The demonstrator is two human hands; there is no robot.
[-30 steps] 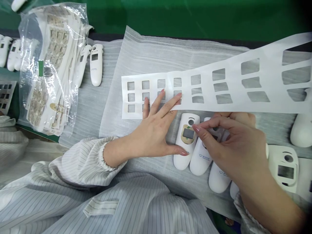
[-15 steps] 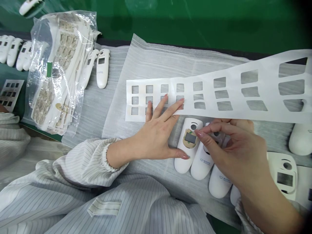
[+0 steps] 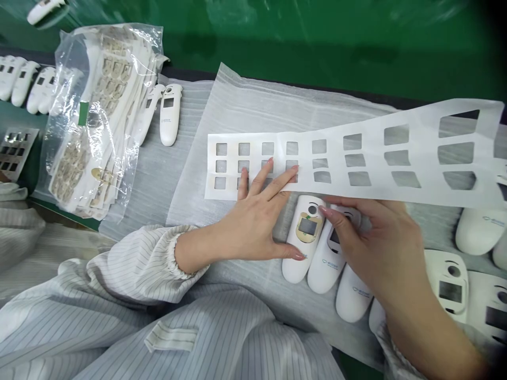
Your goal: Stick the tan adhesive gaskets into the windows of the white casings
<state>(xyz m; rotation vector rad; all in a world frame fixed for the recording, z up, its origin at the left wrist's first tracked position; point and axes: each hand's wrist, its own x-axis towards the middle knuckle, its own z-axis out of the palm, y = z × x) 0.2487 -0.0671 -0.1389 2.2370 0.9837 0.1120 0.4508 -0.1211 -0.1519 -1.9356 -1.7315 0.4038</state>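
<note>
We list 1 left hand (image 3: 249, 221), spread open and flat on a white die-cut sheet (image 3: 332, 153) with 3 rows of windows, gripping nothing, its thumb reaching a white device housing (image 3: 303, 237) at centre. We list 1 right hand (image 3: 372, 248), fingers curled over a second white housing (image 3: 330, 264); whether it has hold, we cannot tell. Upper left of the frame sits 1 plastic bag (image 3: 106, 121) of sheets.

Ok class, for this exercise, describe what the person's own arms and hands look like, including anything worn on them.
The left hand and right hand are bare and ungloved, with long polished nails. The left sleeve is white with thin grey stripes and a gathered elastic cuff; the right sleeve is striped likewise.
</note>
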